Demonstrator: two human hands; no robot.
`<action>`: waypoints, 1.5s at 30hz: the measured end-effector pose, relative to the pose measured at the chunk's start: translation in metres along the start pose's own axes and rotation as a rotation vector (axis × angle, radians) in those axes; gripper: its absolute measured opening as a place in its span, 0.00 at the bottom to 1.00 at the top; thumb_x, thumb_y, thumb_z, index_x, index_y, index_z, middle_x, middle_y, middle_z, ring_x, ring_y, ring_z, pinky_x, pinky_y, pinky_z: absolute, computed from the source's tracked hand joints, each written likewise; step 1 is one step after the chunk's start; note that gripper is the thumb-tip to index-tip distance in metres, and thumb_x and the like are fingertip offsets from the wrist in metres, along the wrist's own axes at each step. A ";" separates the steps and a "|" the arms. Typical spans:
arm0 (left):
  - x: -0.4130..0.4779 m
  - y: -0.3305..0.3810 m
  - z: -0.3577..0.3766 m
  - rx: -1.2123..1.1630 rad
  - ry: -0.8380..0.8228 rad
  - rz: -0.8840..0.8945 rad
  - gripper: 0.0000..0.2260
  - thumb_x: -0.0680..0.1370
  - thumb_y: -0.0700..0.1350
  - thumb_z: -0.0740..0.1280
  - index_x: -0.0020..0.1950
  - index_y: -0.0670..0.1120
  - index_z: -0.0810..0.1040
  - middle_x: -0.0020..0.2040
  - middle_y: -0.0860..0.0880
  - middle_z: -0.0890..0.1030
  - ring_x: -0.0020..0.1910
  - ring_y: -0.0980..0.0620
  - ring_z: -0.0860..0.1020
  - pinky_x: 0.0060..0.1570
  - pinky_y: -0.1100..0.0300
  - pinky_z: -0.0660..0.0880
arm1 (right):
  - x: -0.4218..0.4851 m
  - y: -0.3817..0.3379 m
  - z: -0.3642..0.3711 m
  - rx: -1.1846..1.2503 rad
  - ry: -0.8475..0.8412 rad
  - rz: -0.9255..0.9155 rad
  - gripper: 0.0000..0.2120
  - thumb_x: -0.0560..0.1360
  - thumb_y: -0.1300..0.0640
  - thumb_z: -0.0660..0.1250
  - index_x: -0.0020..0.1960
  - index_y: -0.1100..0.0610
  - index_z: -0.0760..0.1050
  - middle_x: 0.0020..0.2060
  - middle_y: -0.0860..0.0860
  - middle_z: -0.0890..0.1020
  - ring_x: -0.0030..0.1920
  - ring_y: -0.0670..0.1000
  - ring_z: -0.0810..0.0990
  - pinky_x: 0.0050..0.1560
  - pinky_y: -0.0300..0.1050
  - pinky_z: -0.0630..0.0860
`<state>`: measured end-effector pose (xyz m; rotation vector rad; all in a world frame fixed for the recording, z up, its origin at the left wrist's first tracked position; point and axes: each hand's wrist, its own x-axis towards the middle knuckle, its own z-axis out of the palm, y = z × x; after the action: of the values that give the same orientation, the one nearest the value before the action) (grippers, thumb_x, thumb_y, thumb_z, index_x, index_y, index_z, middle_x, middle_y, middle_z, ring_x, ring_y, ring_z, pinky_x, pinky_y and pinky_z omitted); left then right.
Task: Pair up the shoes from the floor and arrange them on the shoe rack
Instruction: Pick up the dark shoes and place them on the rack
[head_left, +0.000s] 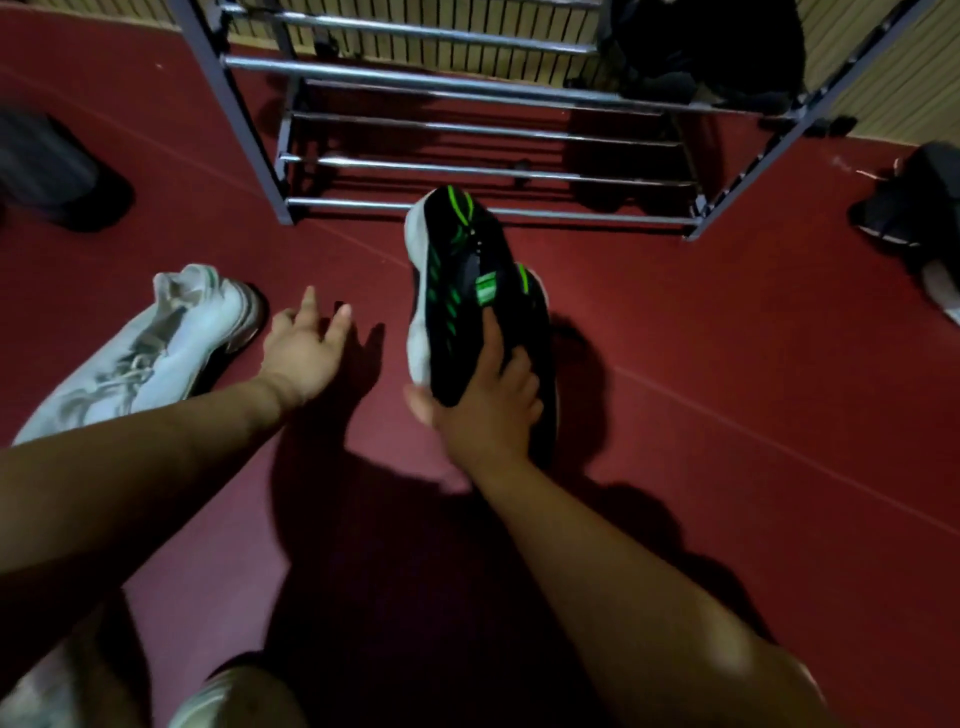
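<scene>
My right hand (485, 410) grips a pair of black sneakers with green stripes and white soles (457, 291), held together just in front of the metal shoe rack (467, 208). My left hand (306, 348) is spread with straight fingers above the red floor, holding nothing, just right of a white sneaker (156, 353) lying on its side. Dark shoes (701, 57) sit on the rack's upper right shelf.
A dark shoe (57, 166) lies on the floor at the far left. More dark and white shoes (914, 218) lie on the floor right of the rack. Another white shoe (208, 696) shows at the bottom edge. A slatted wall stands behind the rack.
</scene>
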<state>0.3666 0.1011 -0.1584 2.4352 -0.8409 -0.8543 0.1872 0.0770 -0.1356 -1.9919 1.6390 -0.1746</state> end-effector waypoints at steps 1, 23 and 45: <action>0.000 -0.007 -0.005 0.003 0.001 -0.017 0.30 0.81 0.58 0.53 0.78 0.46 0.51 0.75 0.36 0.56 0.75 0.40 0.55 0.72 0.54 0.50 | -0.006 -0.009 0.015 0.008 -0.055 0.030 0.50 0.66 0.34 0.69 0.76 0.44 0.42 0.72 0.59 0.55 0.69 0.61 0.60 0.67 0.56 0.59; -0.073 -0.022 0.070 0.478 -0.258 0.204 0.49 0.67 0.66 0.68 0.73 0.65 0.33 0.73 0.49 0.26 0.73 0.34 0.37 0.72 0.42 0.53 | -0.013 0.103 0.028 -0.064 -0.176 -0.069 0.45 0.71 0.43 0.69 0.76 0.45 0.41 0.74 0.61 0.34 0.76 0.59 0.42 0.74 0.51 0.50; -0.030 -0.013 0.046 0.193 -0.017 0.079 0.50 0.56 0.73 0.62 0.75 0.59 0.54 0.72 0.38 0.53 0.71 0.37 0.55 0.71 0.47 0.58 | 0.050 0.092 0.004 0.138 0.018 0.005 0.44 0.65 0.46 0.73 0.75 0.49 0.54 0.72 0.58 0.56 0.71 0.60 0.58 0.69 0.55 0.57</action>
<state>0.3228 0.1222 -0.1864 2.5419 -1.0625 -0.7992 0.1219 0.0216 -0.1960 -1.8874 1.5986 -0.2956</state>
